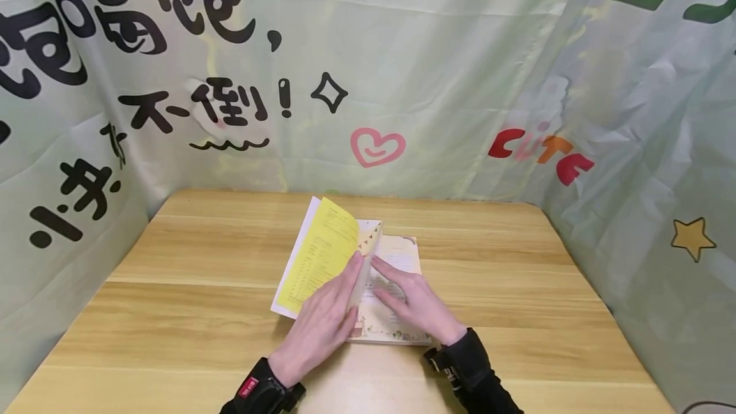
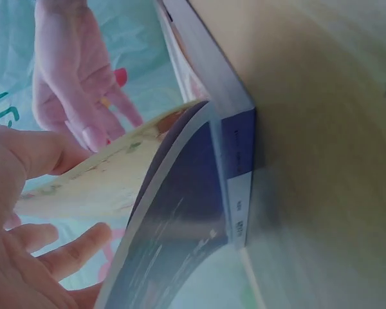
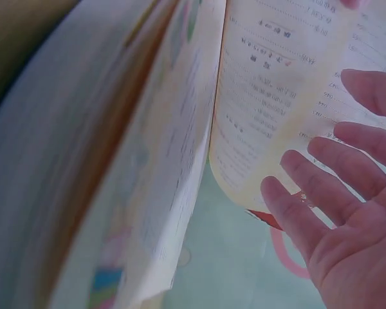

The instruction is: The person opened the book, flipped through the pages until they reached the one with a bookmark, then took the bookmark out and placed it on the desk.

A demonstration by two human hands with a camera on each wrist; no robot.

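Observation:
An open paperback book (image 1: 393, 331) lies on the wooden table, its printed right-hand page decorated along the bottom. To its left, a yellow leaf (image 1: 322, 251) and the white-edged cover are raised at a slant. My left hand (image 1: 322, 318) lies over the yellow leaf, fingers extended towards the fold beside a standing page. The left wrist view has its thumb and spread fingers beside a cream page (image 2: 109, 177), near the dark blue cover (image 2: 180, 206). On the right-hand side, my right hand (image 1: 416, 302) has its fingertips at the standing page; the right wrist view shows its fingers (image 3: 321, 183) spread and relaxed.
The wooden table (image 1: 500, 273) extends around the book on all sides. Behind it hangs a pale fabric backdrop (image 1: 448, 82) printed with dark characters, a pink heart and coloured letters. A dark cable (image 1: 710, 404) curves at the lower right corner.

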